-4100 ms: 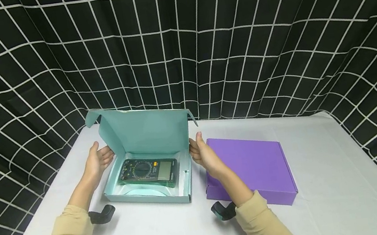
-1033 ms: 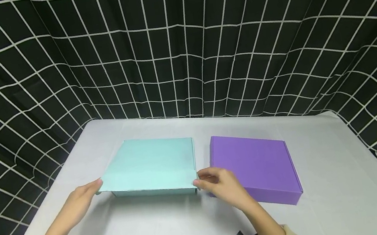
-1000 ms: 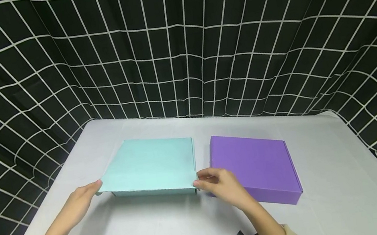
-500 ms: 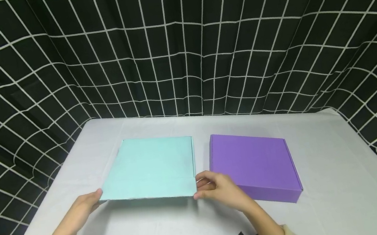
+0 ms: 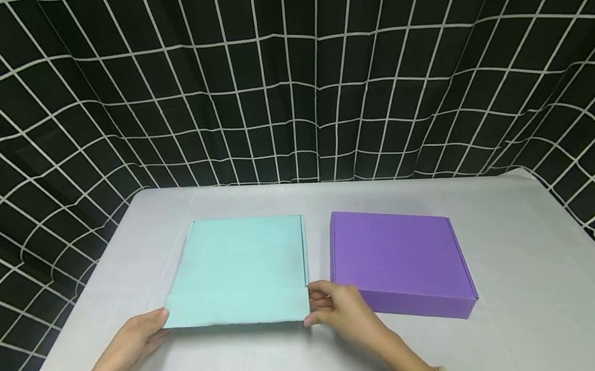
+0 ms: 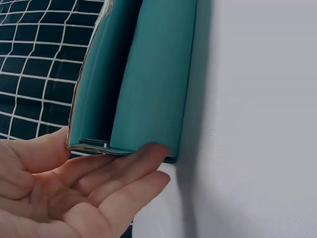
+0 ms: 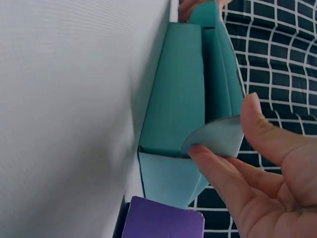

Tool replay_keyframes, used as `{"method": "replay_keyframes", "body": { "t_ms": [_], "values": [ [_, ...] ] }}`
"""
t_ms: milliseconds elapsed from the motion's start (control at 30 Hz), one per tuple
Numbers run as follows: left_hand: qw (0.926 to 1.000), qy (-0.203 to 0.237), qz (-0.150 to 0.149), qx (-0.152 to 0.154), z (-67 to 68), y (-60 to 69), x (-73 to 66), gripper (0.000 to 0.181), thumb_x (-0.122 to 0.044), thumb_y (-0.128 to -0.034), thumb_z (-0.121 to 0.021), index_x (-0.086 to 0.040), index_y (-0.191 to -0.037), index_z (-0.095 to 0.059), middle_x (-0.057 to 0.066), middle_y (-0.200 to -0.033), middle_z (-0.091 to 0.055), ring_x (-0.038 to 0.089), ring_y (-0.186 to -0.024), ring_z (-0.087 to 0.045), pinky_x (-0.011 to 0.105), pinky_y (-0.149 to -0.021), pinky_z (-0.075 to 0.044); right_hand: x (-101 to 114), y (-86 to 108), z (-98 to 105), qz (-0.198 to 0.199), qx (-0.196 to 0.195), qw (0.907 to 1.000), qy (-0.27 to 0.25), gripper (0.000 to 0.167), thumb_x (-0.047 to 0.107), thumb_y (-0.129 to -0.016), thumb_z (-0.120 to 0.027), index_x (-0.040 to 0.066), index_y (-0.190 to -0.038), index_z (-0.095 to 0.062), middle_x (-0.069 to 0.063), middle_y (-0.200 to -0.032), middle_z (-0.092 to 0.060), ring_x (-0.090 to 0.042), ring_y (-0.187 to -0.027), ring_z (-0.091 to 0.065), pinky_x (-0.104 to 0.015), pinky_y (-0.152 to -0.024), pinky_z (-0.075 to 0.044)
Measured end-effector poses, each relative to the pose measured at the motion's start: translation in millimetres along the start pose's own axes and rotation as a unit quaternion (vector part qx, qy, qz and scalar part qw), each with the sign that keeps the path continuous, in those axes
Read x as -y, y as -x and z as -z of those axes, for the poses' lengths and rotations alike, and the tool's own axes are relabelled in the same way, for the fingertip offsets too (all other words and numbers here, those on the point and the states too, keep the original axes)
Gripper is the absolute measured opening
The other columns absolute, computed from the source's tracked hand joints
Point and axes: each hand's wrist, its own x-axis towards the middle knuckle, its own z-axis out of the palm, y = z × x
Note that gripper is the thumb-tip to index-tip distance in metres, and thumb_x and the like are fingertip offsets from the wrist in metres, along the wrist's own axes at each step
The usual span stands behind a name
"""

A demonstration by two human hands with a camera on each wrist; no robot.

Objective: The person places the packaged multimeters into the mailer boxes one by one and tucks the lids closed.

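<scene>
A light teal cardboard box (image 5: 244,251) lies on the table with its lid down, so its inside is hidden. The lid's front flap (image 5: 235,310) bends downward but stands off from the front wall (image 6: 153,74), leaving a dark gap. My left hand (image 5: 133,344) is at the flap's left end, its thumb touching the flap edge and its nearly straight fingers along the box side. At the right end, my right hand (image 5: 345,313) pinches the flap corner, thumb on the edge and fingertip against the rounded side tab (image 7: 218,136).
Just right of the teal box lies a closed purple box (image 5: 401,260), close to my right hand. A white cloth (image 5: 536,278) covers the table. Black curtain with a white grid (image 5: 280,72) hangs behind and at both sides.
Around four seconds ago the teal box stood open with a multimeter inside. The lid then came down over it. Within the last second both hands moved nearer me, and the front flap bent downward.
</scene>
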Motion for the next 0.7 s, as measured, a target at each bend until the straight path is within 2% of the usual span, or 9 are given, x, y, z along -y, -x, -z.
{"method": "replay_keyframes", "body": {
  "t_ms": [100,267,400,533,600,700],
  "values": [
    [1.0000,0.006,0.001,-0.002,-0.4,-0.9,3.7,0.063,-0.030,-0.1052,-0.032,0.026,-0.134,-0.033,0.038,-0.143,-0.033,0.048,-0.131,-0.035,0.047,-0.102,-0.036,-0.6,0.7,-3.1,0.009,-0.010,0.9999,0.003,0.058,0.008,-0.080,-0.077,-0.017,-0.125,-0.052,-0.030,-0.112,-0.064,-0.040,-0.106,-0.064,-0.030,-0.083,-0.056],
    [0.9994,-0.027,0.004,-0.022,0.9,-3.7,7.9,0.062,-0.033,-0.1041,-0.040,0.022,-0.134,-0.039,0.035,-0.140,-0.039,0.046,-0.130,-0.040,0.047,-0.100,-0.041,-2.4,0.6,-7.3,0.014,-0.037,0.9992,0.008,0.056,0.005,-0.076,-0.079,-0.016,-0.122,-0.055,-0.030,-0.109,-0.065,-0.041,-0.102,-0.065,-0.029,-0.081,-0.057],
    [0.9968,-0.066,-0.003,-0.045,2.3,-4.4,9.6,0.060,-0.034,-0.1016,-0.048,0.017,-0.132,-0.046,0.033,-0.136,-0.045,0.049,-0.130,-0.039,0.057,-0.103,-0.037,-5.4,0.1,-10.8,0.017,-0.065,0.9977,0.008,0.053,0.001,-0.072,-0.081,-0.013,-0.117,-0.059,-0.027,-0.104,-0.067,-0.040,-0.099,-0.067,-0.027,-0.079,-0.057],
    [0.9945,-0.085,-0.015,-0.060,2.9,-5.1,10.7,0.057,-0.033,-0.0999,-0.052,0.017,-0.129,-0.050,0.032,-0.134,-0.049,0.052,-0.131,-0.036,0.065,-0.104,-0.030,-6.8,-0.7,-13.8,0.020,-0.082,0.9964,0.002,0.050,-0.002,-0.069,-0.082,-0.013,-0.113,-0.060,-0.025,-0.100,-0.068,-0.039,-0.096,-0.068,-0.026,-0.078,-0.057],
    [0.9941,-0.084,-0.019,-0.066,3.0,-5.3,10.8,0.055,-0.030,-0.0994,-0.054,0.017,-0.128,-0.051,0.032,-0.132,-0.051,0.051,-0.130,-0.038,0.064,-0.104,-0.032,-5.9,-0.8,-14.1,0.015,-0.082,0.9965,0.008,0.051,-0.002,-0.069,-0.082,-0.012,-0.114,-0.060,-0.024,-0.101,-0.068,-0.039,-0.097,-0.068,-0.027,-0.078,-0.057],
    [0.9956,-0.060,-0.016,-0.070,2.9,-5.9,11.2,0.054,-0.027,-0.0987,-0.056,0.018,-0.128,-0.050,0.032,-0.130,-0.053,0.048,-0.127,-0.044,0.055,-0.103,-0.040,-3.2,-0.6,-13.0,-0.008,-0.072,0.9972,0.020,0.055,0.000,-0.070,-0.082,-0.012,-0.117,-0.058,-0.023,-0.103,-0.067,-0.038,-0.099,-0.067,-0.029,-0.081,-0.057]
  ]
}}
